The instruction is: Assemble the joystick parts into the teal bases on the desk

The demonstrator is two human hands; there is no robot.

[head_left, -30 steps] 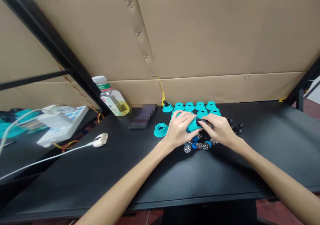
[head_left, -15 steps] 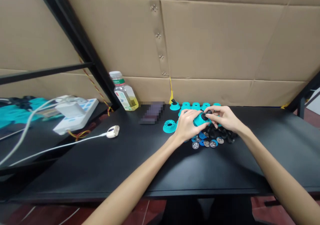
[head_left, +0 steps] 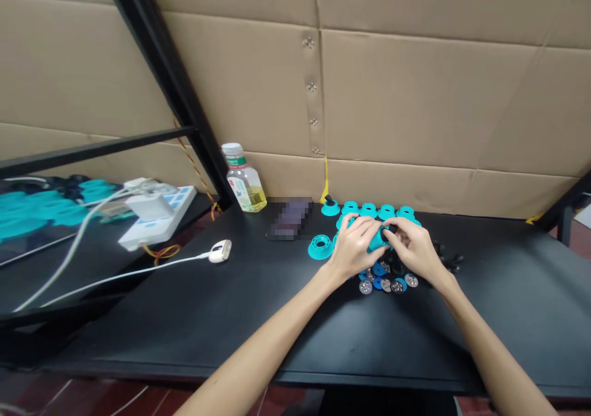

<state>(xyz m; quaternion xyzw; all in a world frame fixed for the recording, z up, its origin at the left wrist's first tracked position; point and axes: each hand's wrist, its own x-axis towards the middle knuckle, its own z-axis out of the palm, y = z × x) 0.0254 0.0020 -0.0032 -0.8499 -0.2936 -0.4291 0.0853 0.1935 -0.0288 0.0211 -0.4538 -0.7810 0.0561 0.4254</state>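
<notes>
A makeshift assembly workshop is shown. A black workbench [head_left: 462, 336] is set beside a black metal frame [head_left: 170, 77], against a wall of cardboard sheets [head_left: 406, 96] joined by metal fasteners [head_left: 311, 87]. Rows of teal plastic parts [head_left: 369, 210] are laid out on the bench, and a power strip [head_left: 159, 219] is seen at left.

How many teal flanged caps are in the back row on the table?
5, along the table's back edge: leftmost cap, with a black knob, then second, third, fourth, fifth rightward. More may hide behind the left hand and right hand, which hold a teal cylinder.
</notes>
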